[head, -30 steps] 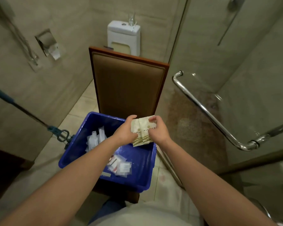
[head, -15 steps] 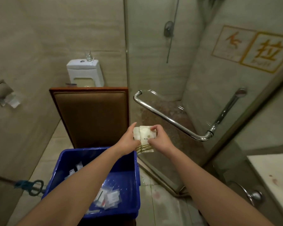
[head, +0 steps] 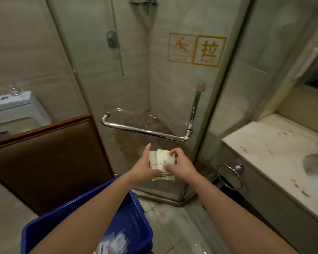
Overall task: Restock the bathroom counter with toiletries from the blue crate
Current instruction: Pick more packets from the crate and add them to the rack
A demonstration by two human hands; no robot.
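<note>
Two cream sachets point(head: 162, 161), at the least, are being held overlapped in the air between both hands. They are just past the far right corner of the blue crate point(head: 136, 222) and in front of the glass shower door point(head: 173, 99). A small gold emblem is being shown on the front sachet, with gold stripes along its lower edge. The dark line of print under the emblem is too small to be read.

The left edge of the sachets is being gripped by the left hand point(head: 145, 166): the thumb is being kept straight up along that edge, and the other fingers are hidden behind. The right side is being pinched by the right hand point(head: 183, 167), with the forefinger curled over the top right corner and the thumb pressed on the lower front.

Clear-wrapped packets point(head: 117, 241) are lying on the crate's floor by its near edge. The pale counter point(head: 264, 145), flecked with red, is being seen at the right, well apart from the sachets.

On the door glass two orange stickers are being displayed: a slipping figure point(head: 181, 47), and beside it the character "拉" over the word "Pull" point(head: 209, 50). A chrome handle point(head: 145, 132) is being carried across the door below them.
</note>
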